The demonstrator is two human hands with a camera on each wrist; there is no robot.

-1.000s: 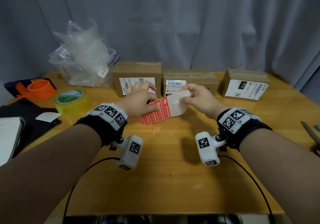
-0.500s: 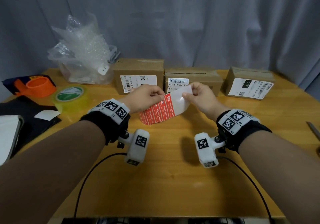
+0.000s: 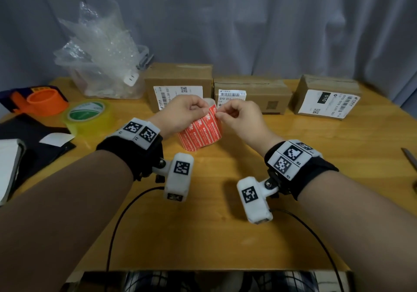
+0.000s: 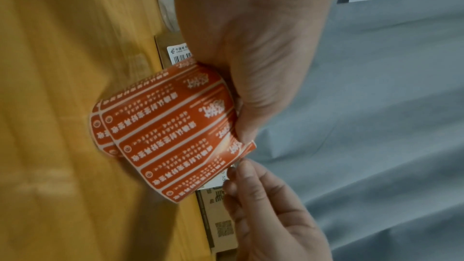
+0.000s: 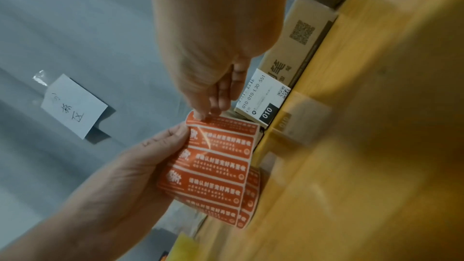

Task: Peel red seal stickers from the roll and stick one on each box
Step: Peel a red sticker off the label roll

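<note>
No seal shows on the three boxes [image 3: 250, 93] at the desk's far edge; the left hand [image 3: 182, 113] grips the sticker roll [image 3: 200, 131] while the right hand [image 3: 239, 117] pinches its top sticker's corner.

A grey curtain [image 3: 248, 20] hangs in soft folds behind the wooden surface [image 3: 203, 235], a handwritten paper note [image 5: 74, 105] stuck to it, under dim, even light.

A clear bin stuffed with bubble wrap [image 3: 101, 65] stands near the wooden table's [image 3: 203, 235] far-left corner. Toward the left edge sit a yellow tape roll [image 3: 89, 116], an orange tape dispenser [image 3: 42, 99] and a black notebook [image 3: 33, 147]. A grey curtain [image 3: 248, 20] hangs behind the far edge.
</note>
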